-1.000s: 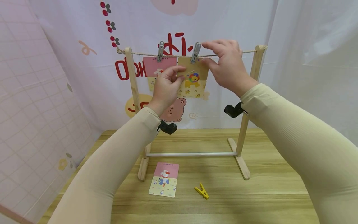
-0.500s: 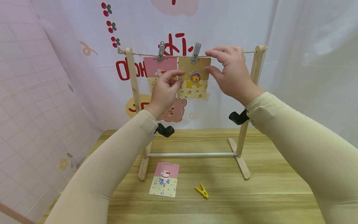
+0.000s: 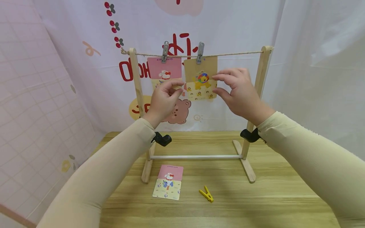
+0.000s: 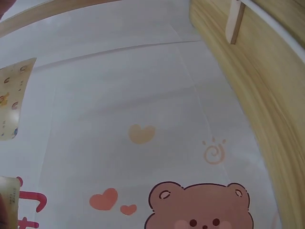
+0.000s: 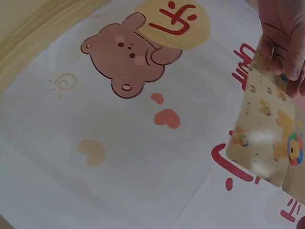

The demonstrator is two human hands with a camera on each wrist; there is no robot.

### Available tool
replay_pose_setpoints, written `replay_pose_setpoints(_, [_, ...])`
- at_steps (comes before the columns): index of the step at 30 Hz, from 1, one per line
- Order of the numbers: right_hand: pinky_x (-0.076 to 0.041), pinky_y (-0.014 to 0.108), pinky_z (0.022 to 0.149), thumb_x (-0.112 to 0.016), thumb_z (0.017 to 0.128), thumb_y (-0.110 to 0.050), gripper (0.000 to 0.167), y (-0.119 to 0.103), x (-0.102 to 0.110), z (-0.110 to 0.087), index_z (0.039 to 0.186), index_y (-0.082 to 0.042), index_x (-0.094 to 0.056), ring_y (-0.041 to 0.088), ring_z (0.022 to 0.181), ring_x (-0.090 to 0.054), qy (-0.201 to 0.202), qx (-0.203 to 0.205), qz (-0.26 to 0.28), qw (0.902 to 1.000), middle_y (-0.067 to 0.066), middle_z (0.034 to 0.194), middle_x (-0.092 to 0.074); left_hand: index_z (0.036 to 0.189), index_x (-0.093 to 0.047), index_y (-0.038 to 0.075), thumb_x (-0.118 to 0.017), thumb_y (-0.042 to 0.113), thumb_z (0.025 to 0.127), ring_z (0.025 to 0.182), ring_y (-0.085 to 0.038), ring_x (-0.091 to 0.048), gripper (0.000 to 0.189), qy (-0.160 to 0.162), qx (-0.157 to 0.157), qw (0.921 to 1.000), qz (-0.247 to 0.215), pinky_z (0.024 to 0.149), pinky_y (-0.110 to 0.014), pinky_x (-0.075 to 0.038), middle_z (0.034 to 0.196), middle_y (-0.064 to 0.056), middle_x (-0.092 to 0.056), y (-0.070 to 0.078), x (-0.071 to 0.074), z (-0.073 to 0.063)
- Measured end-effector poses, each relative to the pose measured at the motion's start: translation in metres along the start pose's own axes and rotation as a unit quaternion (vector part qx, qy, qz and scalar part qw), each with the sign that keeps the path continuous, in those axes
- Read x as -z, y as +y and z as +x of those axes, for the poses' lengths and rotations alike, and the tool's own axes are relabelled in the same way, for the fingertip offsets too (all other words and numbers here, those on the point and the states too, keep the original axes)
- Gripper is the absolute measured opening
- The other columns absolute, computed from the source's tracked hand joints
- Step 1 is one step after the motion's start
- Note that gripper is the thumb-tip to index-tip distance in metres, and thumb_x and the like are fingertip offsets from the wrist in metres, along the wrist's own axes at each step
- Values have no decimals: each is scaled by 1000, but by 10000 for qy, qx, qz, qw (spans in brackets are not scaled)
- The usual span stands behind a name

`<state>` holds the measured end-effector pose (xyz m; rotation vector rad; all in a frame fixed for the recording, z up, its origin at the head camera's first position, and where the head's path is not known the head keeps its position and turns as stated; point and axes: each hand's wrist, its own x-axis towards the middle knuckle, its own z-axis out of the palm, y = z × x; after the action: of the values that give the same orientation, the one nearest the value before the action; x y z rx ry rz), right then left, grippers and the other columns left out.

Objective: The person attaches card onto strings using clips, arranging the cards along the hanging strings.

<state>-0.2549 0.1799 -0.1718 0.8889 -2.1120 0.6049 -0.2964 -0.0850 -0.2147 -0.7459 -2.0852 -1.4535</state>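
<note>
Two printed cards hang from a twine line (image 3: 233, 54), each under a grey clothespin. A pink rabbit card (image 3: 164, 67) is held by the left clothespin (image 3: 165, 51), and a tan lion card (image 3: 199, 90) by the right clothespin (image 3: 200, 53). My left hand (image 3: 163, 101), its fingers loosely bent, is raised before the pink card's lower part and covers some of it. Its fingertips end just left of the lion card. At that card's right edge is my right hand (image 3: 240, 95), thumb and forefinger apart; whether they touch the card is unclear. The left wrist view shows the lion card's lower corner (image 4: 12, 102).
The wooden stand (image 3: 136, 85) carries the line, with a white rod (image 3: 196, 157) low between its posts. On the table (image 3: 271, 193) lie another pink rabbit card (image 3: 168, 182) and a yellow clothespin (image 3: 206, 193). A printed cloth (image 3: 222, 22) hangs behind.
Both hands have come down from the line; the right has left the grey clothespin's side and dropped along the lion card. The lion card has swung slightly to the right.
</note>
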Motion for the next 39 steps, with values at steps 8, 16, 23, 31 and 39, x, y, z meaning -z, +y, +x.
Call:
replay_pose_setpoints(8, [-36, 56, 105, -84, 88, -6, 31, 2, -15, -33, 117, 1, -76, 43, 117, -57, -375, 171, 143, 9990, 20, 121, -73, 132, -70, 13, -70, 15, 103, 94, -22, -72, 29, -481, 185, 9984, 234, 70, -25, -57, 125, -6, -70, -7, 10, -24])
replay_pose_setpoints(16, [-51, 52, 96, -85, 88, -11, 30, 1, -37, -76, 115, -4, -77, 35, 111, -65, -1301, 488, -15, 9903, 11, 113, -77, 145, -59, 17, -73, 22, 101, 117, -24, -65, 46, -1606, 763, 9832, 403, 100, -42, -56, 138, -2, -63, -27, 20, -53])
replay_pose_setpoints(23, [-56, 49, 96, -84, 91, -23, 31, -3, -55, -109, 117, -7, -76, 28, 109, -69, -2383, 409, -61, 9703, 4, 111, -76, 148, -57, 21, -76, 30, 99, 136, -27, -58, 53, -2484, 909, 9581, 1095, 115, -52, -46, 149, -1, -59, -45, 21, -83])
replay_pose_setpoints(31, [-59, 35, 83, -80, 93, -34, 28, -3, -77, -139, 111, -13, -78, 17, 95, -71, -3226, 284, 148, 9460, -3, 104, -76, 153, -53, 21, -79, 35, 96, 150, -27, -46, 64, -3388, 1076, 9126, 2019, 123, -51, -38, 158, 1, -53, -65, 18, -116])
replay_pose_setpoints(39, [-56, 29, 76, -78, 95, -40, 30, -6, -98, -165, 106, -12, -77, 8, 83, -66, -4084, 200, 465, 9114, -3, 95, -74, 151, -55, 27, -83, 36, 92, 147, -25, -50, 66, -4073, 1577, 8696, 2305, 120, -51, -42, 159, 2, -51, -79, 11, -142])
